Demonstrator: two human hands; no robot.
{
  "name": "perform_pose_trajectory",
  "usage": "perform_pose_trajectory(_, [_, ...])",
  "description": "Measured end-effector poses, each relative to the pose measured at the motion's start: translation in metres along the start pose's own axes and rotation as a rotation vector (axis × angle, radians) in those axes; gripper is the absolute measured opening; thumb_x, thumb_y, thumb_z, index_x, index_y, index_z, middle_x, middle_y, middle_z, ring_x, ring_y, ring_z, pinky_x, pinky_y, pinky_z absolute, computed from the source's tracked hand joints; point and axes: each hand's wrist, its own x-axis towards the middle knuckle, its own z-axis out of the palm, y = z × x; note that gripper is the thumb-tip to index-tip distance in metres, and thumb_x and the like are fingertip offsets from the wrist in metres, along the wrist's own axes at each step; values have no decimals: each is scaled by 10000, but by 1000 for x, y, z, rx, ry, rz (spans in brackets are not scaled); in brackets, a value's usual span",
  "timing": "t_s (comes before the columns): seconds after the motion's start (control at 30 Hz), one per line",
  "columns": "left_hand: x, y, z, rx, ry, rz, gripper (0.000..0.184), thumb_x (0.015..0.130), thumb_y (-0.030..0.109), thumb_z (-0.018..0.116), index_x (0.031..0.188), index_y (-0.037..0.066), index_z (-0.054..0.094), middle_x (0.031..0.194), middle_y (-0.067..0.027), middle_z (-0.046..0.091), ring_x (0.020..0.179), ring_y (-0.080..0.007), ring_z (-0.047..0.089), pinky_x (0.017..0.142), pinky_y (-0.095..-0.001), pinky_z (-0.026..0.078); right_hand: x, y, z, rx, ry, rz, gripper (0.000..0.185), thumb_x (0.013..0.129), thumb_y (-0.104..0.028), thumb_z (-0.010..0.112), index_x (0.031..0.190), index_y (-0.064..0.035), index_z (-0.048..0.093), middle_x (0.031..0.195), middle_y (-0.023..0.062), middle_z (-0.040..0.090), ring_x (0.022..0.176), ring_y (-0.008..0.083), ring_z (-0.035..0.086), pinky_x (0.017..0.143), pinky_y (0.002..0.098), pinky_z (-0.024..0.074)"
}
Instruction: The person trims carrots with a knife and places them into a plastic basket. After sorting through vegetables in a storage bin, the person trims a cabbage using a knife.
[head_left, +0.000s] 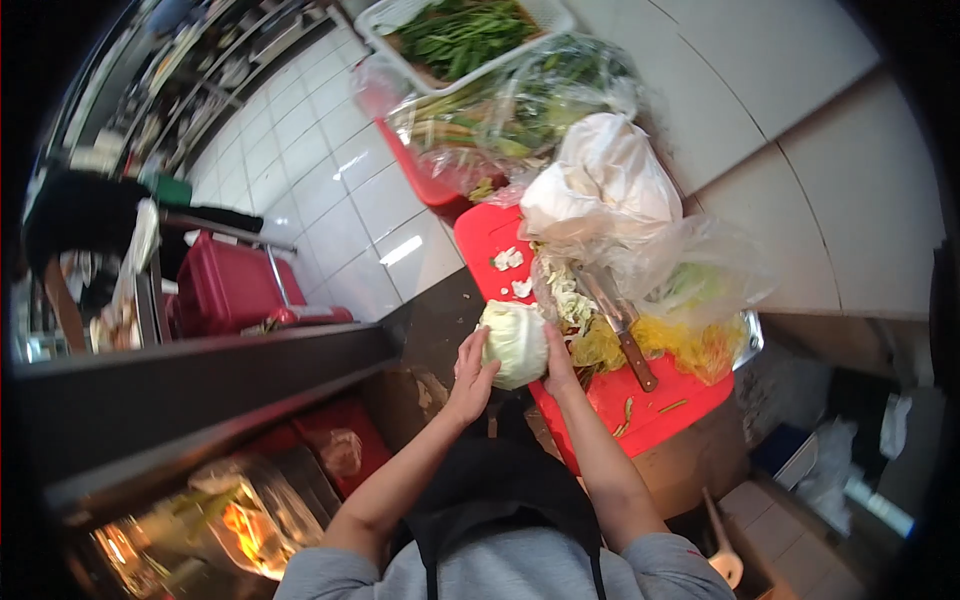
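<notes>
A pale green cabbage [516, 345] is held between my two hands over the left edge of a red cutting board [660, 400]. My left hand [472, 378] is against its left side, and my right hand [558, 362] presses its right side. Cut leaf pieces [565, 298] and small white scraps [508, 260] lie on the board. A cleaver with a brown wooden handle [638, 362] rests to the right of the cabbage, its blade pointing away from me and partly among leaves and plastic.
Behind the board are a white bag [605, 180], bagged greens [520, 105] and a white basket [550, 15] of leafy vegetables. A yellow bag [705, 345] lies at the right. Metal trays [290, 490] stand lower left. A person in dark clothes [85, 215] is at far left.
</notes>
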Motion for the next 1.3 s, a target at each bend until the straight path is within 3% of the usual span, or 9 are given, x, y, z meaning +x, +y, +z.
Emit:
perform_pose_trajectory(0.07, [-26, 35, -40, 2, -166, 100, 563, 912, 207, 494, 1410, 48, 287, 1411, -155, 280, 1292, -298, 321, 1059, -386, 270, -33, -20, 19, 280, -150, 215, 636, 879, -545, 442, 1328, -94, 437, 1313, 92, 498, 1185, 244, 492, 986, 393, 409])
perform_pose_trajectory(0.13, [-51, 63, -64, -536, -54, -108, 533, 907, 126, 469, 1414, 82, 311, 1433, -59, 267, 1136, -173, 416, 916, -294, 404, -59, -24, 46, 395, -248, 194, 612, 897, -546, 389, 1311, -102, 460, 1280, 106, 528, 1154, 278, 522, 992, 441, 410])
perform_pose_trajectory(0.23, [-80, 57, -93, -361, 210, 6, 511, 906, 111, 488, 1393, 83, 337, 1404, -47, 326, 1164, -214, 423, 993, -335, 357, -86, -19, 72, 470, -390, 204, 634, 897, -557, 343, 1332, -107, 443, 1307, 114, 509, 1173, 300, 509, 1008, 475, 395])
perform_pose_trajectory(0.4, [-133, 46, -118, -449, 107, 22, 421, 923, 149, 515, 1324, 57, 427, 1325, -57, 423, 1202, -203, 427, 1010, -343, 345, -124, -15, 111, 512, -597, 339, 686, 893, -595, 339, 1353, -91, 415, 1340, 122, 478, 1203, 311, 482, 1015, 491, 385])
perform_pose_trajectory(0.7, [-276, 55, -185, -480, 307, 131, 319, 893, 166, 614, 1183, 32, 592, 1113, -36, 540, 993, -117, 528, 832, -251, 460, -200, 106, 188, 422, -747, 403, 573, 933, -483, 356, 1333, -78, 422, 1319, 146, 488, 1181, 308, 503, 1004, 471, 406])
perform_pose_trajectory(0.87, [-398, 12, -219, -400, 577, 128, 264, 904, 158, 591, 1126, 18, 623, 1099, -72, 559, 1016, -137, 535, 864, -263, 437, -262, 197, 221, 29, -789, 433, 595, 925, -473, 371, 1389, -100, 347, 1388, 133, 419, 1246, 303, 444, 1039, 466, 360])
perform_pose_trajectory(0.93, [-442, -3, -221, -391, 673, 153, 302, 902, 157, 592, 1169, 16, 593, 1180, -90, 518, 1104, -167, 497, 947, -288, 390, -285, 232, 239, 64, -851, 457, 604, 927, -477, 361, 1397, -98, 334, 1400, 136, 404, 1256, 306, 432, 1035, 469, 364])
perform_pose_trajectory(1.1, [-525, -8, -237, -649, 654, 102, 909, 777, 223, 746, 1443, 30, 158, 1396, -157, 354, 1301, -202, 326, 1075, -317, 271, -361, 264, 312, -174, -948, 519, 661, 936, -541, 278, 1414, -86, 298, 1403, 156, 390, 1260, 318, 423, 1049, 462, 337])
perform_pose_trajectory(1.3, [-554, -30, -280, -831, 849, 76, 961, 671, 137, 816, 1425, 45, 227, 1368, -129, 397, 1268, -200, 375, 1053, -330, 305, -372, 274, 359, -419, -917, 680, 792, 892, -660, 277, 1415, -65, 291, 1405, 150, 387, 1266, 310, 413, 1055, 426, 320])
